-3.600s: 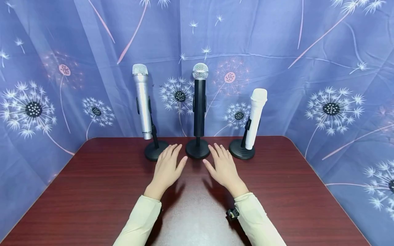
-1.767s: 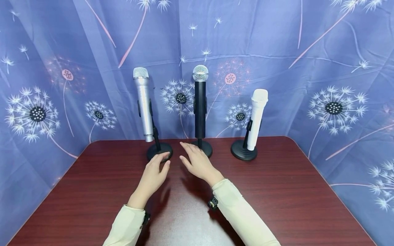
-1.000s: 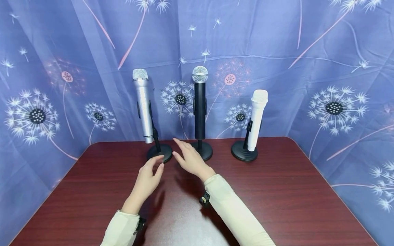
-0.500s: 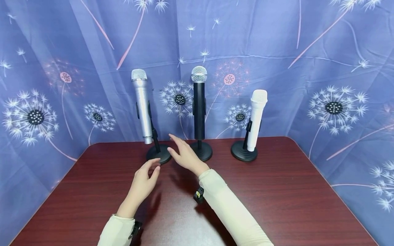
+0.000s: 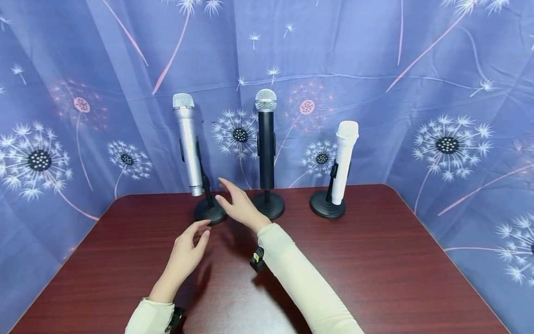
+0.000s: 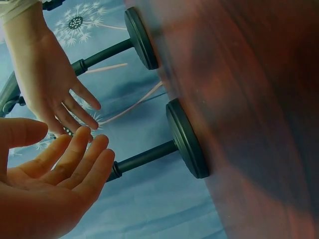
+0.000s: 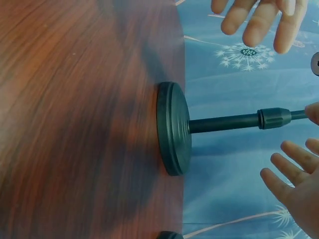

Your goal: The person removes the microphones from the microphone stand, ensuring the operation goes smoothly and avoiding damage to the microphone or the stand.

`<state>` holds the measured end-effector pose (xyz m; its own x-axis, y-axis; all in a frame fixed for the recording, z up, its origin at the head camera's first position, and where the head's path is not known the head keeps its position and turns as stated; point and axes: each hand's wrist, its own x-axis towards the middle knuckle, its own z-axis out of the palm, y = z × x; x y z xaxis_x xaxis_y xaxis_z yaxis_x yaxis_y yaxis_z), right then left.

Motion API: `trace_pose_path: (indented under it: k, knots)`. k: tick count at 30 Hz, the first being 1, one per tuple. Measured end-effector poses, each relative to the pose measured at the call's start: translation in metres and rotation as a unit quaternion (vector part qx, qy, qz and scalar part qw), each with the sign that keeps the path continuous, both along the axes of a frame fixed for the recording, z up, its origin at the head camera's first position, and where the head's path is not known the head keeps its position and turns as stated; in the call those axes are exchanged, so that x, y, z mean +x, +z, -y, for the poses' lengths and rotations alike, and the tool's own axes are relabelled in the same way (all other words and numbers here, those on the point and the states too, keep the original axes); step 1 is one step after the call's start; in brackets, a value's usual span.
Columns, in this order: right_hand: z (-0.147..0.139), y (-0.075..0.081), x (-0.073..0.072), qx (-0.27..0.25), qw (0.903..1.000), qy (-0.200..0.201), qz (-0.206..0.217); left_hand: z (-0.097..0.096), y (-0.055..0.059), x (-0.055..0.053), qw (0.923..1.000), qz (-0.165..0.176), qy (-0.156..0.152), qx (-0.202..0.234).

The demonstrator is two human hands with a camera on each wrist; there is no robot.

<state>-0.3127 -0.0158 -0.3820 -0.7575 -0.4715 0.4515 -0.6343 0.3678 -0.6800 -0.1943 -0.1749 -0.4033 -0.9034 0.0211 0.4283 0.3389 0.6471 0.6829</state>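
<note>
I'm judging that the silver mic (image 5: 190,144) is mattering most here, and it is sitting in its stand (image 5: 210,211) near the far left corner of the worktop (image 5: 375,269). From my right grip (image 5: 239,204) it is lying to the left, its lower end pointing down close to my fingertips. Its long axis is running steeply up, the head leaning toward the left edge. My right grip is looking nearer to the mic; my left grip (image 5: 185,253) is hovering closer to me, its fingertips just short of the stand's base.

I'm keeping both hands empty: the right is spreading its fingers nearly straight, thumb apart, and the left is bending its fingers loosely, with a wide gap to the thumb. I'm seeing no contact with mic or stand.

Counting, I'm finding three mics, one silver, one black, one white, and three stands, one under each. The black mic (image 5: 266,148) is standing upright by the middle of the far edge; the white mic (image 5: 345,160) is tilting its head toward the right edge. I'm wearing two black devices, one on each wrist.
</note>
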Motion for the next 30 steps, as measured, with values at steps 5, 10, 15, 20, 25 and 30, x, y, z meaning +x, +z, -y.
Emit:
trace_pose_path:
  k: [5, 10, 15, 20, 25, 30]
  knots:
    - [0.007, 0.001, -0.005, -0.004, 0.9997, 0.001, 0.024, 0.007, -0.003, 0.004, 0.9999, -0.003, 0.010, -0.010]
    - [0.012, 0.006, -0.010, -0.009, 0.9988, 0.010, 0.047, 0.012, -0.006, 0.005, 0.9998, -0.005, 0.013, -0.014]
    - [0.019, 0.013, -0.016, -0.013, 0.9973, 0.018, 0.070, 0.014, -0.005, 0.005, 0.9999, 0.010, 0.010, -0.002]
    - [0.026, 0.015, -0.024, -0.028, 0.9950, 0.029, 0.092, 0.017, -0.004, 0.004, 0.9996, 0.017, 0.012, 0.021]
    - [0.032, 0.017, -0.030, -0.034, 0.9933, 0.038, 0.103, 0.018, -0.003, 0.003, 0.9987, 0.022, 0.010, 0.044]
    - [0.039, 0.018, -0.033, -0.044, 0.9923, 0.045, 0.107, 0.021, -0.002, 0.002, 0.9978, 0.013, 0.010, 0.064]
